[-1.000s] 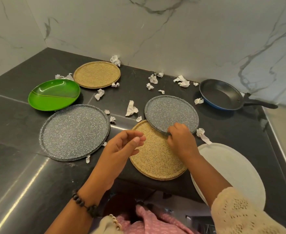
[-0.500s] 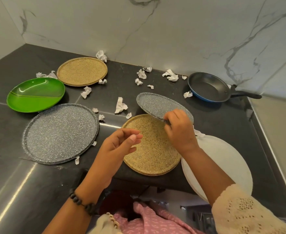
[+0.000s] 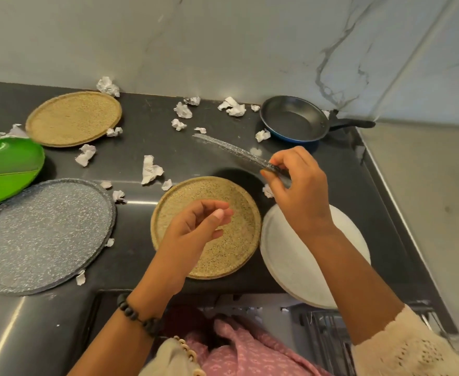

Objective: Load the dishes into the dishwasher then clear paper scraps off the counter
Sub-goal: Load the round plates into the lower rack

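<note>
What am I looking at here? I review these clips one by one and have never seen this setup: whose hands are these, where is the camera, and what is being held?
There is no machine. A person wears a wide-angle camera on the head, looking down at their own two hands over a black kitchen counter.

The right hand pinches the rim of a small grey speckled plate, lifted off the counter and tilted so you see it nearly edge-on. The left hand holds nothing and hovers, fingers loosely curled, over a tan speckled plate.

Also on the counter: a large grey speckled plate, a green divided plate, a second tan plate, a white plate, a blue frying pan and scattered crumpled paper scraps.
</note>
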